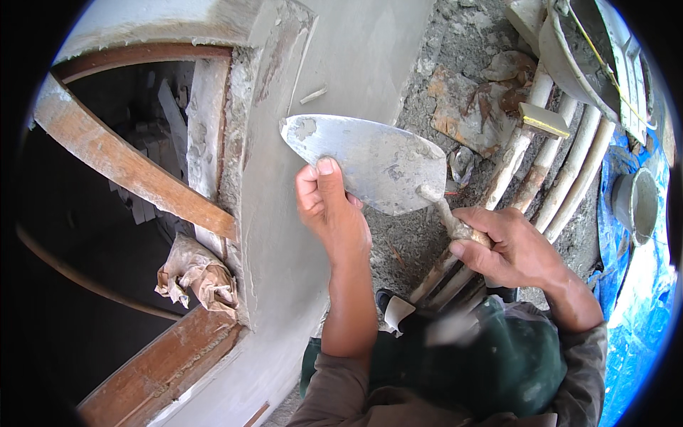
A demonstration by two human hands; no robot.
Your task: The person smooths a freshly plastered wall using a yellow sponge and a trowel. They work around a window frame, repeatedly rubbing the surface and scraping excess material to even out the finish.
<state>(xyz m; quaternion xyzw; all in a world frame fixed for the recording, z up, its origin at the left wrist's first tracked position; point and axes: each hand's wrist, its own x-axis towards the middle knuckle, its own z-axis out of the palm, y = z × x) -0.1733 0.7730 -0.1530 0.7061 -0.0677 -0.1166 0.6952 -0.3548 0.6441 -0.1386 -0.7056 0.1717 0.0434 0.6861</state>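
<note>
A broad trowel (pixel 377 160) with a mortar-smeared metal blade spans the space between my hands, its tip pointing left. My right hand (pixel 501 245) is wrapped round its handle. With thumb on top and fingers beneath, my left hand (pixel 331 196) pinches the lower edge of the blade near the tip. Behind the tip stands the smooth grey plastered wall (pixel 277 235), with a small pale sliver (pixel 313 95) sticking to it.
At left, a wooden window frame (pixel 135 156) surrounds a dark opening; crumpled brown paper (pixel 198 274) sits in its corner. Several poles (pixel 580 167) lie at right, with a sponge-faced float (pixel 544 119) on them. Beyond are a large bucket (pixel 569 64), a small grey pot (pixel 635 206) and blue sheeting (pixel 640 320).
</note>
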